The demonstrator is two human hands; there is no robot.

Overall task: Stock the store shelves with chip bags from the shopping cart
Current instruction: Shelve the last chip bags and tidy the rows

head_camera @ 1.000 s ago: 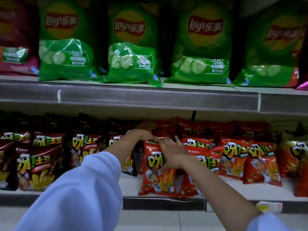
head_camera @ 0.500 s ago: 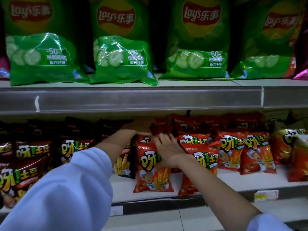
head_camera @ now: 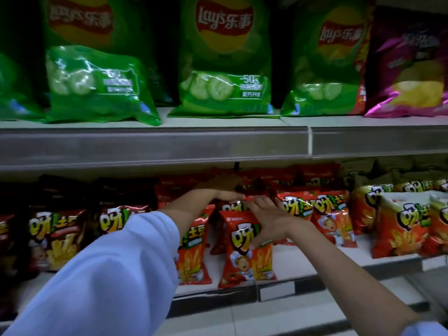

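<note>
Since the earlier frame your view has swung to the right: the green Lay's bags slide left and a purple bag (head_camera: 409, 66) now shows at the upper right, while both your arms stay stretched into the lower shelf.

Nearest you, your light sleeve (head_camera: 101, 275) fills the lower left. Beyond it, your right hand (head_camera: 271, 219) lies with straight, spread fingers flat against the upper front of a red chip bag (head_camera: 244, 253), thumb low on its face; the bag stands upright at the front edge of the lower shelf (head_camera: 303, 260), just beside another red bag (head_camera: 194, 251) on its left. Your left hand (head_camera: 223, 190) reaches farther in, palm down on the tops of the red bags behind; its fingers are hidden in shadow, so you cannot tell whether it holds anything.

Farther back, darker bags (head_camera: 58, 238) fill the shelf's left, orange ones (head_camera: 402, 226) its right. Above, green Lay's bags (head_camera: 225, 61) stand on the upper shelf (head_camera: 155, 144).
</note>
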